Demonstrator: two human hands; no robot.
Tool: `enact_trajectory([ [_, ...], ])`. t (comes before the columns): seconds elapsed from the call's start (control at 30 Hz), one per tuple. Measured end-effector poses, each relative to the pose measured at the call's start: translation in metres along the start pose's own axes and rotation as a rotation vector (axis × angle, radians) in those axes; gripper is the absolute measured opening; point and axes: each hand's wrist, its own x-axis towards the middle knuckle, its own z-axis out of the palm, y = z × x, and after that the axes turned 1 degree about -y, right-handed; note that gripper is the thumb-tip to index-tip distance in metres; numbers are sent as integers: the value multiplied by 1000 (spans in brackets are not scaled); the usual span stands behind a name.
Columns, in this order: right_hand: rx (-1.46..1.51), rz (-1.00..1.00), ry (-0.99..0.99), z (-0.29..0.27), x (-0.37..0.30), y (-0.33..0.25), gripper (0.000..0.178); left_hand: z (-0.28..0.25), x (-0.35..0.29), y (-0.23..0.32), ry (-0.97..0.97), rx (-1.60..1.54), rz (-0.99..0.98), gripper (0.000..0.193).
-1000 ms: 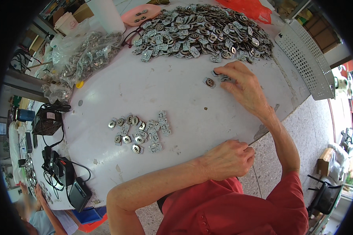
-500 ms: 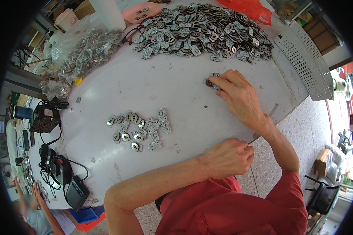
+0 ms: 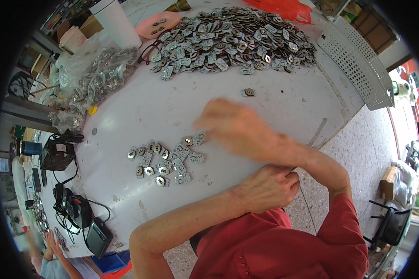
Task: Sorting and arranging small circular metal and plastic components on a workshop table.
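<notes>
My right hand (image 3: 235, 125) is smeared by motion over the middle of the table, just right of a loose group of small grey metal parts (image 3: 163, 162). Several parts in that group carry shiny round discs. Whether the hand holds anything cannot be seen. At the table's near edge rests my left hand (image 3: 271, 188), its fingers curled into a fist and their inside hidden. One single metal part (image 3: 249, 92) lies between my right hand and a large heap of similar parts (image 3: 233, 42) at the back.
Clear bags of metal parts (image 3: 102, 69), a white cylinder (image 3: 116, 23) and a pink dish (image 3: 146, 29) stand back left. A perforated grey basket (image 3: 356, 63) sits at the right edge. Black power adapters (image 3: 79, 211) with cables lie left. Another person's hands (image 3: 53, 244) show far left.
My right hand has swept left and nearer, from the parts in front of the heap to the loose group. A disc-topped part now shows at the group's right end. My left hand stays put.
</notes>
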Motion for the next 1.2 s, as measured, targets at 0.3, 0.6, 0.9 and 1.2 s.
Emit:
enact_trajectory([
  [0.3, -382, 372, 73, -59, -31, 55, 26, 0, 1, -1, -55, 24, 39, 18],
  [0.6, -324, 210, 40, -56, -39, 43, 31, 0, 2, -1, -53, 36, 36, 19],
  [0.9, -31, 117, -157, 5, -5, -13, 23, 2, 1, 2, 5, 53, 9, 19],
  [1.2, -292, 159, 47, -9, 33, 45, 39, 2, 2, 1, -65, 4, 15, 15],
])
